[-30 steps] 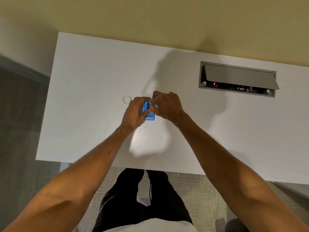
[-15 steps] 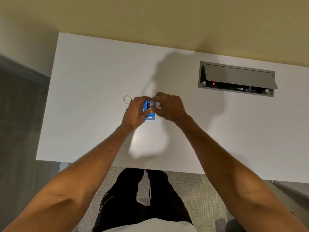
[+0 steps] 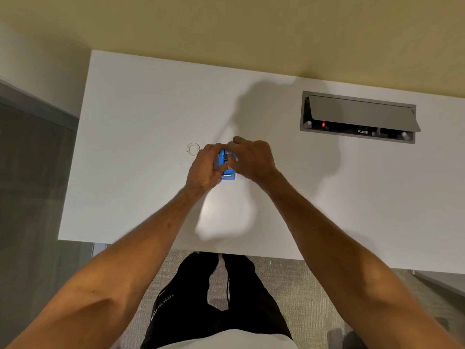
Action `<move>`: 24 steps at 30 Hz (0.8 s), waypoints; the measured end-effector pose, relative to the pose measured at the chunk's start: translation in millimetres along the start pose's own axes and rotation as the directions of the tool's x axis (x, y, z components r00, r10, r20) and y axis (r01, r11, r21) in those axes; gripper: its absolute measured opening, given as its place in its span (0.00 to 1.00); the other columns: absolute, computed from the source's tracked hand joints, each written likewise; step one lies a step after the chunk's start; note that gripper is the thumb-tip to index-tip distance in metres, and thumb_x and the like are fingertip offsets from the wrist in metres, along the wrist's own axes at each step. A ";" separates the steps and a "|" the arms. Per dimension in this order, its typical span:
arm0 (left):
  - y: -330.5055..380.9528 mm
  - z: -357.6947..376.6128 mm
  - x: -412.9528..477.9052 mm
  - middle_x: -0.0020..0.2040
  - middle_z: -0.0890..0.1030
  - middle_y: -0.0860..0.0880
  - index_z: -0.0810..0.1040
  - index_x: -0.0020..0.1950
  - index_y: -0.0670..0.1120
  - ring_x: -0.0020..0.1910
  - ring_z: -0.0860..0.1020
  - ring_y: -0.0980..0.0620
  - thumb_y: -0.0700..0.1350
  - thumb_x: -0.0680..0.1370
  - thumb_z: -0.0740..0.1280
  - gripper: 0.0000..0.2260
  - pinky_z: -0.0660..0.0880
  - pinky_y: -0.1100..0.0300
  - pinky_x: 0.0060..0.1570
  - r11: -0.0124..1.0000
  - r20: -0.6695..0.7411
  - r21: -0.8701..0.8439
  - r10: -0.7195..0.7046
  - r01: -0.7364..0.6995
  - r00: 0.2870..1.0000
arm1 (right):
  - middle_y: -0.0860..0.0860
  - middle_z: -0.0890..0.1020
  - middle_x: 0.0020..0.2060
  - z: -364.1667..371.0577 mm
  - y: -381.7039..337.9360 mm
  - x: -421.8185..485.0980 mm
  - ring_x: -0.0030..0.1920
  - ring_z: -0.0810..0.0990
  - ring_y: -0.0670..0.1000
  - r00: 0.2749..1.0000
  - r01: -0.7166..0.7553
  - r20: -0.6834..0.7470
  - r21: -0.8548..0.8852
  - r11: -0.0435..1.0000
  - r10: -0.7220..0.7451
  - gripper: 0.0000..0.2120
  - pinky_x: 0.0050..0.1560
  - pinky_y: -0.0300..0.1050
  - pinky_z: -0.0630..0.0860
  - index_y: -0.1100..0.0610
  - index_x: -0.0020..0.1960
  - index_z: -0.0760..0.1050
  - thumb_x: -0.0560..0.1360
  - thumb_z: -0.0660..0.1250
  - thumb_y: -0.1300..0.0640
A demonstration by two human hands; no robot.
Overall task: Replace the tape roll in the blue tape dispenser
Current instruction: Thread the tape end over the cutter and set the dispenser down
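Note:
The blue tape dispenser (image 3: 227,170) stands on the white desk (image 3: 141,187), near its middle. My left hand (image 3: 205,167) wraps around the dispenser's left side and holds it. My right hand (image 3: 253,158) comes in from the right, with its fingertips pinched over the dark slot in the dispenser's top. What those fingertips hold is hidden. A clear tape roll (image 3: 193,148) lies flat on the desk, just left of my left hand.
An open grey cable box (image 3: 358,117) with a red light is set into the desk at the back right. A yellow wall runs behind the desk. My legs and grey carpet show below the desk's front edge.
My right hand has shifted slightly down and closer onto the top of the dispenser. The left hand, the dispenser and the roll on the desk have stayed in place.

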State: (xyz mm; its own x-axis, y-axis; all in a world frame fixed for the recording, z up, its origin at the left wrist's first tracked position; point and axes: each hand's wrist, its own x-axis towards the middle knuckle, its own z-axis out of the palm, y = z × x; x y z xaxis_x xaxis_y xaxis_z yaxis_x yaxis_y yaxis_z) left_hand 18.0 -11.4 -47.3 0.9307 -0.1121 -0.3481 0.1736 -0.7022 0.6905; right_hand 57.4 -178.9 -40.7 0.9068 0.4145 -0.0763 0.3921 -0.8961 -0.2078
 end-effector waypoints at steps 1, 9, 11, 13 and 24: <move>-0.5 0.1 0.3 0.65 0.81 0.46 0.76 0.72 0.48 0.63 0.80 0.45 0.56 0.80 0.70 0.22 0.79 0.47 0.65 1.000 0.007 0.004 0.002 -0.002 1.000 | 0.48 0.84 0.40 1.0 0.1 -0.6 0.31 0.79 0.51 1.000 -0.021 -0.012 0.000 1.000 0.021 0.11 0.33 0.43 0.80 0.51 0.52 0.83 0.80 0.68 0.45; -1.6 2.4 -0.5 0.66 0.80 0.45 0.75 0.73 0.47 0.64 0.79 0.44 0.63 0.77 0.65 0.30 0.78 0.48 0.66 1.000 0.008 -0.020 -0.015 0.015 1.000 | 0.46 0.84 0.45 7.7 7.6 -15.7 0.29 0.78 0.49 0.996 0.004 -0.086 0.187 0.982 0.012 0.12 0.30 0.39 0.77 0.49 0.58 0.79 0.78 0.71 0.46; -3.8 4.3 0.5 0.66 0.80 0.45 0.75 0.72 0.47 0.64 0.79 0.43 0.61 0.78 0.68 0.27 0.78 0.48 0.66 1.000 0.004 -0.018 -0.011 0.011 1.000 | 0.45 0.84 0.46 7.9 8.1 -14.8 0.29 0.78 0.49 0.997 0.006 -0.079 0.204 0.979 0.010 0.12 0.30 0.37 0.72 0.49 0.57 0.80 0.77 0.73 0.45; -7.2 6.2 2.3 0.67 0.80 0.46 0.75 0.72 0.49 0.64 0.79 0.43 0.56 0.80 0.72 0.23 0.79 0.47 0.66 1.000 0.001 -0.012 -0.009 0.009 1.000 | 0.45 0.85 0.46 8.5 8.3 -13.4 0.29 0.78 0.49 0.997 0.005 -0.082 0.204 0.979 0.012 0.09 0.31 0.36 0.68 0.49 0.55 0.82 0.77 0.74 0.47; -9.1 6.4 3.8 0.66 0.80 0.46 0.75 0.72 0.48 0.64 0.80 0.44 0.53 0.81 0.72 0.22 0.79 0.45 0.66 1.000 -0.002 -0.020 -0.014 0.014 1.000 | 0.53 0.85 0.43 5.3 0.5 -7.0 0.29 0.67 0.50 0.996 0.082 -0.054 0.113 0.990 -0.076 0.09 0.33 0.42 0.69 0.60 0.48 0.82 0.76 0.77 0.55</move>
State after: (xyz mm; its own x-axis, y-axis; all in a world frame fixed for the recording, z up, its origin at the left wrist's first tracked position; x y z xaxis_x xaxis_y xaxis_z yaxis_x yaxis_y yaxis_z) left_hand 17.9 -9.9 -59.0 0.9288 -0.1009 -0.3565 0.1931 -0.6893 0.6983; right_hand 50.5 -181.5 -45.5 0.8813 0.4725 -0.0077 0.4452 -0.8356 -0.3219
